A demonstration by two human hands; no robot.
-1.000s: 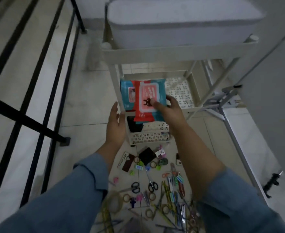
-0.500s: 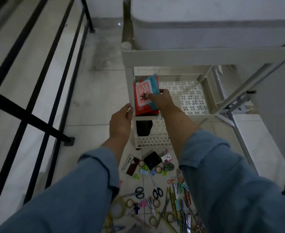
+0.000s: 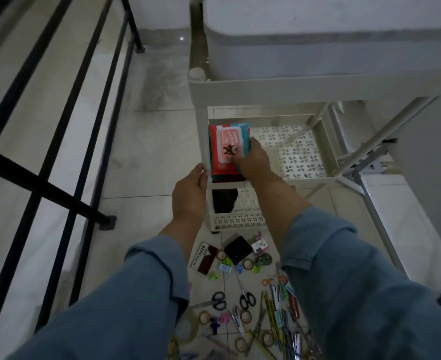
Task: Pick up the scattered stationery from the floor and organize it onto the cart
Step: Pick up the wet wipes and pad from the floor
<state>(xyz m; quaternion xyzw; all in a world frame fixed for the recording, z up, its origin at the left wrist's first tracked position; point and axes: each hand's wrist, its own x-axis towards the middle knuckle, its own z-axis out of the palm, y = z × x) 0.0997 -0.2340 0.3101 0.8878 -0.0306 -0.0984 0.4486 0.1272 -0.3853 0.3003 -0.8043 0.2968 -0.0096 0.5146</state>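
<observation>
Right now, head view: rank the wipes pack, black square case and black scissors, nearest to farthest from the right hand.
1. Wipes pack: held by the right hand, at the left of the cart middle shelf.
2. Black square case: on the floor, just in front of the cart.
3. Black scissors: on the floor, closer to the person.

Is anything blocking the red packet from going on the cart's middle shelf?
Nothing visible is. The right hand holds the red packet at the left end of the middle shelf, and open shelf floor shows to its right. The left hand only grips the corner post beside it.
</observation>
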